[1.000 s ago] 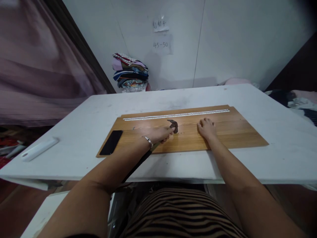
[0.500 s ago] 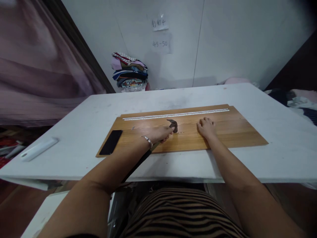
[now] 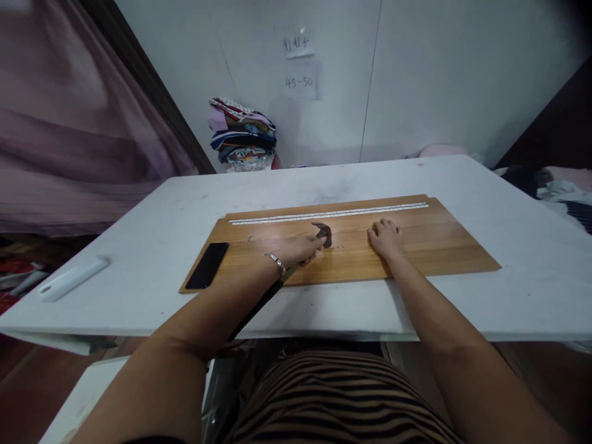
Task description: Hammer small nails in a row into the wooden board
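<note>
My left hand [image 3: 301, 250], with a bracelet at the wrist, is closed around a claw hammer [image 3: 326, 235] close to its head. The dark handle runs back under my forearm. The hammer head is at the middle of a brown wooden board [image 3: 444, 246]; whether it touches the wood I cannot tell. Just right of the head, several tiny dark specks, possibly nails, show on the board. My right hand [image 3: 386, 237] rests palm down on the board, right of the hammer, fingers slightly bent and apart, holding nothing.
Long white marked strips [image 3: 328, 214] lie along the board's far side. A black phone [image 3: 207, 265] is at its left end. The white table [image 3: 139, 228] also bears a white handle-like object [image 3: 74, 277] at left. Folded cloths [image 3: 243, 132] are stacked by the wall.
</note>
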`<state>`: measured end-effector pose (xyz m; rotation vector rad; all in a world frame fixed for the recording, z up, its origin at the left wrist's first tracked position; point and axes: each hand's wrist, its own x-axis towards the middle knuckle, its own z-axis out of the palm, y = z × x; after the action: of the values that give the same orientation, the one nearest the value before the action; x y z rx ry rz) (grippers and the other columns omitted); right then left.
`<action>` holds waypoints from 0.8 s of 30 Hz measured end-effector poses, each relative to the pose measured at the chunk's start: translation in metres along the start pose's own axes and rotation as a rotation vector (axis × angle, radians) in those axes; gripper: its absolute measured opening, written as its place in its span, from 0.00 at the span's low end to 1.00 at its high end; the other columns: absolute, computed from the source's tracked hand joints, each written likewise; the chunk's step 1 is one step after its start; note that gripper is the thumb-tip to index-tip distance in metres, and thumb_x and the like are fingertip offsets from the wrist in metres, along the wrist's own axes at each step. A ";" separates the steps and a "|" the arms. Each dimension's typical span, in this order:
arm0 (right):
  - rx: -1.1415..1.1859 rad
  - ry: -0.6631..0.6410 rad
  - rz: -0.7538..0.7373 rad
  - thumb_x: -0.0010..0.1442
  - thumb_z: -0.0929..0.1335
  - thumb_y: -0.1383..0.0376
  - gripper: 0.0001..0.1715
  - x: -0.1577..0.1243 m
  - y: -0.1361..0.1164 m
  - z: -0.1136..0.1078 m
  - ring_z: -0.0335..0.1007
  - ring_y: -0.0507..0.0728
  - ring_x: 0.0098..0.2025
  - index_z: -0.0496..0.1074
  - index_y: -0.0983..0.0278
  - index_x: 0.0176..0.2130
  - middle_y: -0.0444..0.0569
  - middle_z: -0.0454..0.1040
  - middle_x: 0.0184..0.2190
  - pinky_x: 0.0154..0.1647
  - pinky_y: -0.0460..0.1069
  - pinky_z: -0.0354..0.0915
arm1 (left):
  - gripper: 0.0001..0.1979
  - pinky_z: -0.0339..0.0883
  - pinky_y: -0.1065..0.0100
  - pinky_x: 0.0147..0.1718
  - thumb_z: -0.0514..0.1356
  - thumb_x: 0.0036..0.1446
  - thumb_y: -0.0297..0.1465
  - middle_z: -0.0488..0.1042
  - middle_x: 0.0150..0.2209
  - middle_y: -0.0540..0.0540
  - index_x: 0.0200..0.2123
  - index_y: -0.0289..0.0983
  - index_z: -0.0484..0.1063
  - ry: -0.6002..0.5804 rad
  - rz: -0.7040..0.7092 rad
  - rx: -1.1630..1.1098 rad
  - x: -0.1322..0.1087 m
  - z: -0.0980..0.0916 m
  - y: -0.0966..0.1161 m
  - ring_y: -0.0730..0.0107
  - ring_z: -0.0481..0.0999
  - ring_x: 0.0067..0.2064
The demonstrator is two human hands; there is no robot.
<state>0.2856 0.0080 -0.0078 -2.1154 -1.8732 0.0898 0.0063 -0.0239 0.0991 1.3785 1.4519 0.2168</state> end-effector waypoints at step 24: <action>-0.003 0.016 -0.009 0.69 0.57 0.58 0.22 0.001 0.001 0.003 0.61 0.67 0.59 0.75 0.63 0.46 0.61 0.74 0.54 0.58 0.62 0.55 | 0.19 0.55 0.73 0.18 0.51 0.71 0.47 0.61 0.21 0.55 0.36 0.38 0.66 0.002 0.045 0.020 0.005 -0.003 -0.001 0.78 0.59 0.18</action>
<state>0.2862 0.0097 -0.0112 -2.1032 -1.8750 0.0683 0.0048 -0.0187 0.0962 1.4286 1.4290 0.2333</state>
